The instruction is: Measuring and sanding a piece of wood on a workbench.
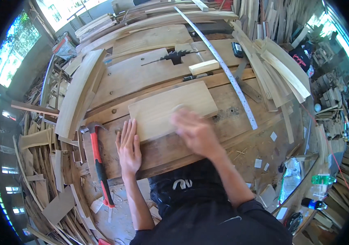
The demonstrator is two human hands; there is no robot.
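A flat, pale wooden board point(158, 104) lies slightly slanted on the workbench point(240, 112). My left hand point(129, 149) rests at the board's near left corner, fingers stretched out and holding nothing. Over the near middle of the board is my right hand point(195, 132), its fingers blurred by motion and bent down toward the surface. A small pale edge point(178, 107) shows at those fingertips; what it belongs to is too smeared to name. Left of my left hand, a claw hammer point(97, 163) with a red and black handle lies along the bench's left end.
Beyond the board lie a small wood block point(204, 67), a dark marker point(198, 76) and a black notched piece point(176, 57). A long metal ruler point(227, 73) slants past its right side. Planks point(80, 94) flank the bench; plastic bottles point(291, 179) stand at lower right.
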